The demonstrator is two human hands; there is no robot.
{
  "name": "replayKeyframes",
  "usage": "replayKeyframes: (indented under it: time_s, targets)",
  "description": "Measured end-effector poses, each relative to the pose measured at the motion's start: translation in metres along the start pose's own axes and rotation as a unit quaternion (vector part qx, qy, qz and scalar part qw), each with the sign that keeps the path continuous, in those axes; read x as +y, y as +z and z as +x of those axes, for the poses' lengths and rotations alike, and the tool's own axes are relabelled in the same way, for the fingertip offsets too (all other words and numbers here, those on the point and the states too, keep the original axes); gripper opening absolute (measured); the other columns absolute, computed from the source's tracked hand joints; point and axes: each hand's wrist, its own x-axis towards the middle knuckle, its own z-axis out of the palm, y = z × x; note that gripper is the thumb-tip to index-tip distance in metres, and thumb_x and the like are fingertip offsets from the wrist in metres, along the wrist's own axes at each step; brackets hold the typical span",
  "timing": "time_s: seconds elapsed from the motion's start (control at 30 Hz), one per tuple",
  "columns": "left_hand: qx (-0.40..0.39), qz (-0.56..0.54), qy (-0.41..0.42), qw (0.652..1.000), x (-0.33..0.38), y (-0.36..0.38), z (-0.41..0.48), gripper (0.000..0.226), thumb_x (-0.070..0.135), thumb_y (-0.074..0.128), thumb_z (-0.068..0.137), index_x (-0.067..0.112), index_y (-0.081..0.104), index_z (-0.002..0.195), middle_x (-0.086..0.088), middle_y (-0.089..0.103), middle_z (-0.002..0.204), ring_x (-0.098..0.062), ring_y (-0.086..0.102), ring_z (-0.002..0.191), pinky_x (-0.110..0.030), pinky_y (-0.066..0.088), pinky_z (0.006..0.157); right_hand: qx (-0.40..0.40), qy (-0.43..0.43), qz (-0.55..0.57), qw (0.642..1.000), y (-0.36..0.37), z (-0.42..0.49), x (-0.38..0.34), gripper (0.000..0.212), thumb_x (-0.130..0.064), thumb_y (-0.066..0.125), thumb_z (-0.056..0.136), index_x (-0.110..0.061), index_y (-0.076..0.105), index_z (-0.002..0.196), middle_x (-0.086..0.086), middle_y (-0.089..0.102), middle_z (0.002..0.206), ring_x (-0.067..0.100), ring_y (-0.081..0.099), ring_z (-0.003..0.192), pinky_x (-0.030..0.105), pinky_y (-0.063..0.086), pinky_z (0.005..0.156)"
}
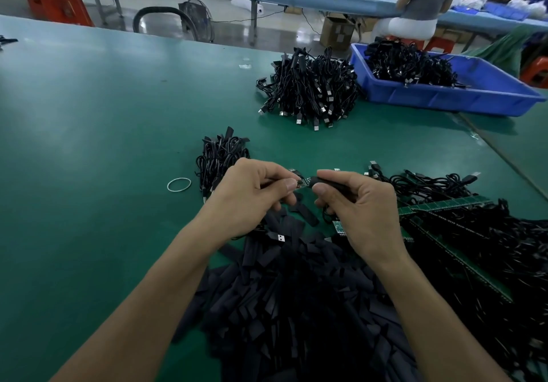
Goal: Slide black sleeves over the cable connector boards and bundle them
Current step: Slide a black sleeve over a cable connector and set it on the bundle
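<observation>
Hands: left hand (252, 191) pinches the little board (302, 185); right hand (358, 203) pinches a black sleeve (326, 180) | Where: both meet at 12 o'clock of the sleeve pile (281, 307) | Risk: a tilted board may catch on the sleeve's mouth, and a loose pinch may drop it.

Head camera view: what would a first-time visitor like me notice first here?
At the centre, the left hand pinches a small connector board while the right hand holds a black sleeve at its end. Below them spreads a big heap of black sleeves. Farther back on the green table, a pile of bundled cables lies beside a blue bin holding more.
</observation>
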Motion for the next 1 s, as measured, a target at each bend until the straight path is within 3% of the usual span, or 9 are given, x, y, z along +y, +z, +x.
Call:
replayKeyframes:
  time_s: [0.1, 0.23, 0.33, 0.47, 0.63, 0.83, 1.0]
  targets:
    - [-0.012, -0.009, 0.009, 1.0, 0.0, -0.004, 0.0, 0.016, 0.016, 0.066, 0.097, 0.029, 0.075, 0.091, 0.009, 0.075, 0.073, -0.002, 0.06, 0.06, -0.014, 0.049, 0.063, -0.029, 0.006, 0.023, 0.999, -0.004, 0.002, -0.001, 0.022, -0.02, 0.076, 0.084, -0.036, 0.07, 0.098, -0.007, 0.074, 0.072, 0.006, 0.068, 0.062, 0.015, 0.052, 0.061]
    - [-0.034, -0.008, 0.014, 0.999, -0.001, -0.006, 0.001, 0.017, 0.018, 0.068, 0.096, 0.033, 0.074, 0.091, 0.008, 0.076, 0.075, -0.008, 0.061, 0.066, -0.026, 0.051, 0.067, -0.098, 0.013, 0.036, 0.994, -0.01, 0.007, -0.003, 0.019, -0.021, 0.075, 0.081, -0.029, 0.074, 0.099, -0.004, 0.073, 0.068, 0.008, 0.066, 0.059, 0.018, 0.052, 0.059]
    - [-0.052, -0.026, 0.006, 0.998, -0.003, -0.004, 0.001, 0.011, 0.017, 0.07, 0.094, 0.028, 0.07, 0.096, 0.005, 0.077, 0.076, -0.003, 0.063, 0.063, -0.018, 0.051, 0.064, -0.141, 0.021, 0.045, 0.989, -0.012, 0.011, -0.003, 0.022, -0.009, 0.076, 0.084, -0.026, 0.076, 0.097, 0.003, 0.074, 0.07, 0.014, 0.066, 0.06, 0.019, 0.052, 0.059]
    - [-0.024, -0.034, 0.0, 0.999, -0.005, -0.002, 0.001, 0.014, 0.025, 0.075, 0.09, 0.021, 0.063, 0.095, 0.003, 0.077, 0.075, -0.006, 0.067, 0.062, -0.016, 0.05, 0.058, -0.132, 0.009, 0.057, 0.99, -0.012, 0.009, -0.004, 0.018, -0.022, 0.075, 0.08, -0.027, 0.076, 0.097, 0.004, 0.074, 0.073, 0.018, 0.068, 0.063, 0.021, 0.053, 0.061]
    - [0.037, 0.05, -0.028, 0.998, -0.005, 0.0, 0.0, 0.024, 0.048, 0.076, 0.083, 0.026, 0.07, 0.076, 0.011, 0.074, 0.067, -0.002, 0.066, 0.056, -0.01, 0.044, 0.053, -0.088, 0.003, 0.043, 0.995, -0.01, 0.006, 0.001, 0.023, -0.008, 0.074, 0.086, -0.028, 0.076, 0.096, -0.002, 0.074, 0.072, 0.014, 0.068, 0.062, 0.021, 0.053, 0.06]
    - [0.032, 0.039, -0.032, 0.998, -0.002, 0.002, 0.001, 0.02, 0.036, 0.077, 0.086, 0.023, 0.072, 0.071, 0.009, 0.074, 0.065, -0.003, 0.064, 0.053, -0.012, 0.047, 0.054, -0.072, -0.006, 0.024, 0.997, -0.009, 0.004, 0.001, 0.021, -0.009, 0.075, 0.086, -0.028, 0.076, 0.095, -0.001, 0.074, 0.073, 0.015, 0.069, 0.061, 0.019, 0.053, 0.06]
    - [0.017, 0.062, -0.034, 0.997, -0.004, 0.005, 0.0, 0.021, 0.036, 0.073, 0.09, 0.024, 0.073, 0.073, 0.012, 0.074, 0.067, -0.004, 0.068, 0.057, -0.015, 0.05, 0.055, -0.092, -0.003, 0.024, 0.995, -0.008, 0.004, -0.001, 0.023, -0.008, 0.075, 0.085, -0.025, 0.074, 0.1, -0.008, 0.075, 0.076, 0.01, 0.069, 0.063, 0.017, 0.053, 0.061]
